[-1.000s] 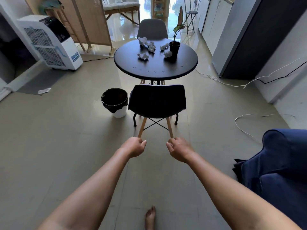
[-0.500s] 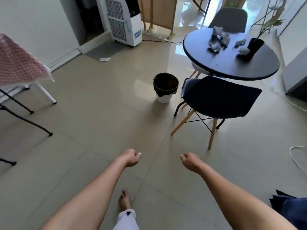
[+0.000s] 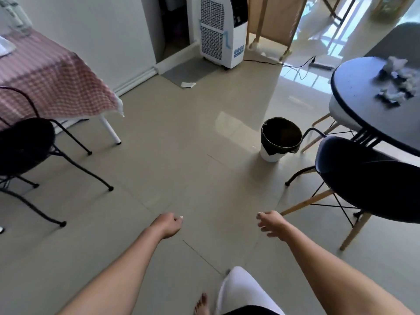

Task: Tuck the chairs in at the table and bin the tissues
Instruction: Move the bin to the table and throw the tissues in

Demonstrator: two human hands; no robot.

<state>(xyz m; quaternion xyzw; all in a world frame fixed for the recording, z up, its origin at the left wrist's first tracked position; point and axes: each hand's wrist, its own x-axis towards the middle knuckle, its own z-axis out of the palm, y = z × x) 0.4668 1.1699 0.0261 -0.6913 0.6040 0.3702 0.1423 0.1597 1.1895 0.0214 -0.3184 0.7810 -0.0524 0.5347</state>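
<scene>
No legible text noted. Blue label low on the white air cooler (image 3: 223,30), top centre of frame: too blurred to read.

I saw bare forearms and pale-painted nails on the left hand (image 3: 168,225) and right hand (image 3: 271,225). I also saw a white trouser leg (image 3: 241,289), a black garment edge (image 3: 247,311) beneath it, and a bare foot (image 3: 201,305) just left of it.
</scene>
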